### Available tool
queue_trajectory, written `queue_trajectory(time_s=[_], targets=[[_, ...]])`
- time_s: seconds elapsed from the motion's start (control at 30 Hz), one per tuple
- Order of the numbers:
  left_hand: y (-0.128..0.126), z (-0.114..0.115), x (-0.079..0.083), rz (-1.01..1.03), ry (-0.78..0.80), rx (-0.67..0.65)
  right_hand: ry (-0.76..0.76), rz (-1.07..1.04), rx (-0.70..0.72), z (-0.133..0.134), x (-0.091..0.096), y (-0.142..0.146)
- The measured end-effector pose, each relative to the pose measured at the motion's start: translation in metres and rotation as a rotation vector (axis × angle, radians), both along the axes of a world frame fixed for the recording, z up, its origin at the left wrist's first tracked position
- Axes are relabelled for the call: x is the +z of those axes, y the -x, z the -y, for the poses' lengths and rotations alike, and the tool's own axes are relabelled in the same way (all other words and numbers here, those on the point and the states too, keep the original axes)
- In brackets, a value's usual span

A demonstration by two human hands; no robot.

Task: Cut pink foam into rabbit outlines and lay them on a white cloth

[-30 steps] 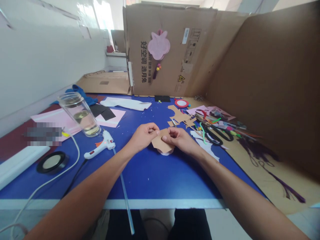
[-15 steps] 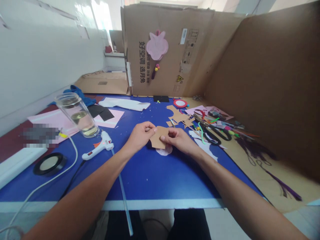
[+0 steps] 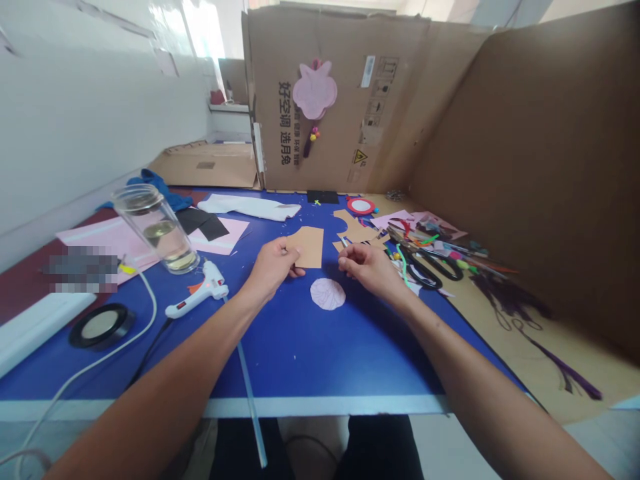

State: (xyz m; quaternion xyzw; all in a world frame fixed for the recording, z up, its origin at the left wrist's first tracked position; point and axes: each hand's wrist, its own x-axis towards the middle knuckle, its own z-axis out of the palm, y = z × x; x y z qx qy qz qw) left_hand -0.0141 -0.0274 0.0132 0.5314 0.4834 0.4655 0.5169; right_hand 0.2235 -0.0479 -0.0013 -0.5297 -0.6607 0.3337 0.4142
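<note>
My left hand [image 3: 275, 270] pinches a piece of tan cardboard [image 3: 309, 248] by its left side, holding it just above the blue table. One of the card's corners is cut away in a curve. To the right, my right hand [image 3: 367, 267] is apart from the card, its thumb and fingers curled together, and I see nothing between them. Below and between both hands lies a round pale pink paper piece [image 3: 328, 294] with lines on it. A thin pointed silver tip [image 3: 344, 243] shows just beyond my right fingertips, beside tan cardboard offcuts [image 3: 355, 228].
A white glue gun [image 3: 203, 293] with a long glue stick lies left, near a glass jar [image 3: 165, 233] of liquid and black tape [image 3: 103, 327]. Black-handled scissors [image 3: 425, 270] and craft scraps crowd the right. Tall cardboard walls [image 3: 390, 133] stand behind and right.
My right hand has let go of the cardboard and moved right. My left hand has carried the card slightly left and away from me, uncovering the round pink paper.
</note>
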Motion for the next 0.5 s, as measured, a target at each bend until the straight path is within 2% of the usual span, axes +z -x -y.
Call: queue_trajectory(time_s=[0.13,0.23,0.33,0.5], targets=[[0.0,-0.001,-0.001,0.001,0.004,0.022,-0.064,0.411,-0.018,0.003,-0.003,0.002],[0.0,-0.001,-0.001,0.001,-0.001,0.038,-0.077,0.515,0.036,0.008,-0.002,0.01],[0.001,-0.001,0.001,0.007,0.002,0.042,-0.109,0.539,0.026,0.01,0.004,0.012],[0.001,0.0,0.004,0.046,0.024,0.027,-0.128,0.632,-0.242,0.001,0.01,-0.009]])
